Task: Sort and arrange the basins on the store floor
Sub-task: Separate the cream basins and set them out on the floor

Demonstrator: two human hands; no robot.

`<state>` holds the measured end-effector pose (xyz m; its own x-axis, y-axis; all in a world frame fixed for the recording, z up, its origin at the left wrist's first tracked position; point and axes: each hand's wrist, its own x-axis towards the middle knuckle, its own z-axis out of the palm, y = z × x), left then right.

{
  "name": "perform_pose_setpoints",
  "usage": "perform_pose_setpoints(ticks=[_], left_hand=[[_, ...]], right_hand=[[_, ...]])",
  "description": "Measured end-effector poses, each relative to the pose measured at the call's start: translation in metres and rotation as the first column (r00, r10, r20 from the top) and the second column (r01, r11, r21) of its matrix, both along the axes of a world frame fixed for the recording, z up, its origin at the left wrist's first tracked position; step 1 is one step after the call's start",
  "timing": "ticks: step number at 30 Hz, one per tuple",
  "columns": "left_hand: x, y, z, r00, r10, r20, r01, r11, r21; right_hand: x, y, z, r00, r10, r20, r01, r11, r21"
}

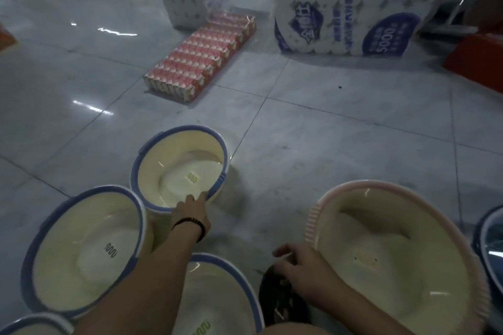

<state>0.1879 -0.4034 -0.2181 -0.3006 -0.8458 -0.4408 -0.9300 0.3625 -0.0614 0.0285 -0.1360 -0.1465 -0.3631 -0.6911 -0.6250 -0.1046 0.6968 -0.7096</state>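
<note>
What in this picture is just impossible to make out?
Head view:
- Basin at right edge: cut off by the frame.
- Nearest basin: covered by the left arm, cut off below.
- Dark thing under right hand: too dim to name.
- Toilet paper pack print: blurred.

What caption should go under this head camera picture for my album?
Left hand touches the far blue-rimmed basin while the right hand hovers beside the pink-rimmed basin.

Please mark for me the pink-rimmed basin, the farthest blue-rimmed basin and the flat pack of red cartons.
Pink-rimmed basin (315, 213): head view, ribbed left rim.
Farthest blue-rimmed basin (179, 144): head view, bare inner far wall.
Pack of red cartons (201, 57): head view, middle of top face.
</note>
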Motion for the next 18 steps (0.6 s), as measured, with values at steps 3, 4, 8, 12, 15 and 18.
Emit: perform_pose_setpoints(ticks=[3,4,8,12,15,18], left_hand=[[-0.006,0.009,-0.012,0.993,-0.109,0.041,0.113,0.985,-0.132],[-0.008,0.011,-0.017,0.988,-0.141,0.059,0.147,0.980,-0.130],[-0.015,0.023,-0.027,0.984,-0.180,-0.006,0.178,0.980,-0.083],[-0.038,0.051,0.005,0.942,-0.286,-0.173,0.257,0.951,-0.171],[-0.065,0.075,0.050,0.886,-0.295,-0.359,0.228,0.949,-0.216],[-0.098,0.110,0.099,0.795,-0.353,-0.493,0.271,0.934,-0.233]], right_hand=[[-0.001,-0.002,-0.008,0.993,-0.095,0.071,0.091,0.995,0.045],[-0.002,-0.003,-0.010,0.990,-0.103,0.094,0.097,0.994,0.057],[-0.012,-0.005,-0.017,0.985,-0.127,0.119,0.121,0.991,0.053],[-0.026,-0.001,-0.002,0.973,-0.193,0.129,0.192,0.981,0.017],[-0.031,0.003,0.025,0.964,-0.237,0.118,0.244,0.968,-0.049],[-0.044,0.007,0.064,0.941,-0.318,0.115,0.333,0.928,-0.164]])
